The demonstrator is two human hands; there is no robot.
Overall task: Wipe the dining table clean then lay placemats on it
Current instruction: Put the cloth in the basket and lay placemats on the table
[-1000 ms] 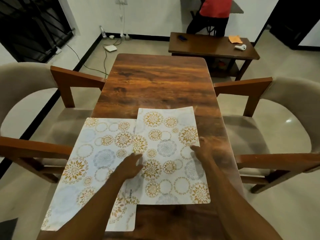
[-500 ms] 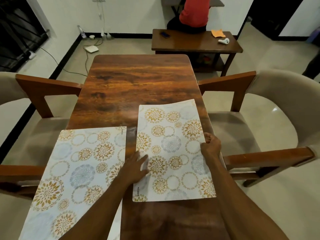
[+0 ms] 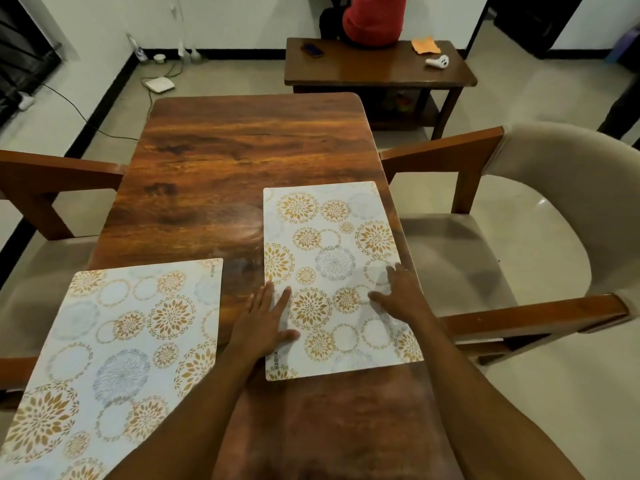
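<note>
Wood-grain table (image 3: 242,161) carries two mats, both white with gold and grey flower rings. The right mat (image 3: 329,237) lies flat and lengthwise, with its long right edge just at the table's right edge and its near edge set back from the person. The left mat (image 3: 114,341) sits nearer and askew. Its far right corner is on the wood, and its left part reaches out past the table's left edge. A strip of bare wood separates the two mats, and bare wood also runs from their far edges to the table's far end.

Both hands are flat and grip nothing. The left hand (image 3: 263,327) lies across the right mat's left edge, fingers straight and slightly spread on the mat, heel on the wood. The right hand (image 3: 398,296) presses the same mat near its right edge, fingers splayed.

Two beige chairs with wooden arms flank the table, the right chair (image 3: 554,202) and the left chair (image 3: 41,289), their arms close to the table's sides.

Beyond the far end stands one side table (image 3: 374,69) holding three small things: a phone (image 3: 312,50), an orange cloth (image 3: 426,45) and a white gadget (image 3: 438,61). A person in red (image 3: 374,19) is behind it.
</note>
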